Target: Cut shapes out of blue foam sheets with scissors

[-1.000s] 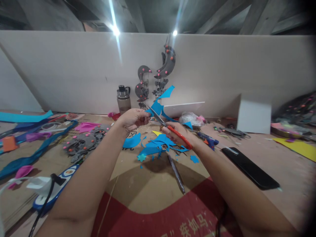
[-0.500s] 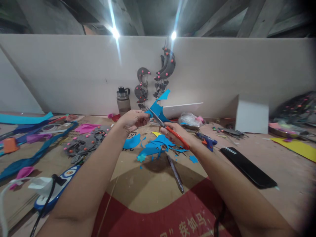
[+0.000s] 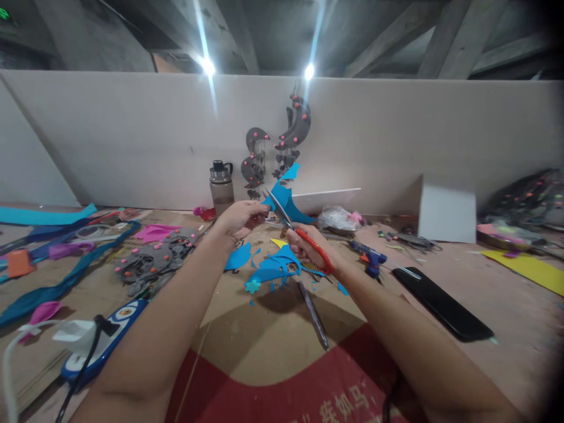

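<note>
My left hand (image 3: 247,218) pinches the left edge of a blue sheet (image 3: 284,200), which looks like felt or craft foam and has a ragged outline. In my right hand (image 3: 308,244) is a pair of scissors (image 3: 318,249) with red handles, its blades pointing up and left across the sheet near my left fingertips. Below both hands, several blue offcuts (image 3: 268,275) lie on a cardboard sheet (image 3: 247,341), along with a small light-blue flower shape (image 3: 252,285) and a yellow scrap (image 3: 277,242). A pen (image 3: 314,317) rests just nearer to me.
Left are grey felt pieces with pink dots (image 3: 152,258), a blue power strip (image 3: 106,346) and cables. Right lie a blue glue gun (image 3: 370,257) and a black phone (image 3: 443,302). Behind stand a water bottle (image 3: 221,188) and grey moon hangings (image 3: 295,126) against a white panel (image 3: 132,135).
The scissors and blue sheet have shifted slightly against each other, with the blades a little more apart. The whole view has moved slightly, so the background sits lower.
</note>
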A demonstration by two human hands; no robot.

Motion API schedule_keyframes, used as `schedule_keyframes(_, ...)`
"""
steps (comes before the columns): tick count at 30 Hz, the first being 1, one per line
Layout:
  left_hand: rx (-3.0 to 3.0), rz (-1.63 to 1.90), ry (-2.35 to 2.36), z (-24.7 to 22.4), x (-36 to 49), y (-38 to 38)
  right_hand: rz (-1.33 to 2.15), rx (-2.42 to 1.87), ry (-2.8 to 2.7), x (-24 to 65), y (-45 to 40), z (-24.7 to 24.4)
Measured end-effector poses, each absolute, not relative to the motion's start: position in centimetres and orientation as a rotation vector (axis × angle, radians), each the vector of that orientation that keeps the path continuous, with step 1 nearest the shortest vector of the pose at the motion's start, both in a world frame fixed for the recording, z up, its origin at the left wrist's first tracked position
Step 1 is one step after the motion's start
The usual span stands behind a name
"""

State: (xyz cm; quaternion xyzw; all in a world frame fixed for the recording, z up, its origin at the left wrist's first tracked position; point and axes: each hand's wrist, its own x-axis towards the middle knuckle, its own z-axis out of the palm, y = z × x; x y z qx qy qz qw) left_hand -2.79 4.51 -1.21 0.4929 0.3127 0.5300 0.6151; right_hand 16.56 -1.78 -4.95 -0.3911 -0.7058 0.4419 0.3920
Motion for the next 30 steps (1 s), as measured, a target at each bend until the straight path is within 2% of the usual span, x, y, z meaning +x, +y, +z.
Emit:
schedule_keyframes(9, 1.061, 1.278, 0.673, -1.5, -1.9, 4.5, 1.208, -0.932, -1.717, 16.7, -1.6, -5.2)
schedule_keyframes(19, 1.152, 1.219, 0.755, -0.1, -3.0, 3.4, 1.007, -1.061, -1.879, 17.3, -1.8, -4.2)
schedule_keyframes(30, 1.065, 1.247, 0.7, -0.5, -2.6, 3.7, 1.163, -0.939, -1.758, 16.8, -1.4, -5.2)
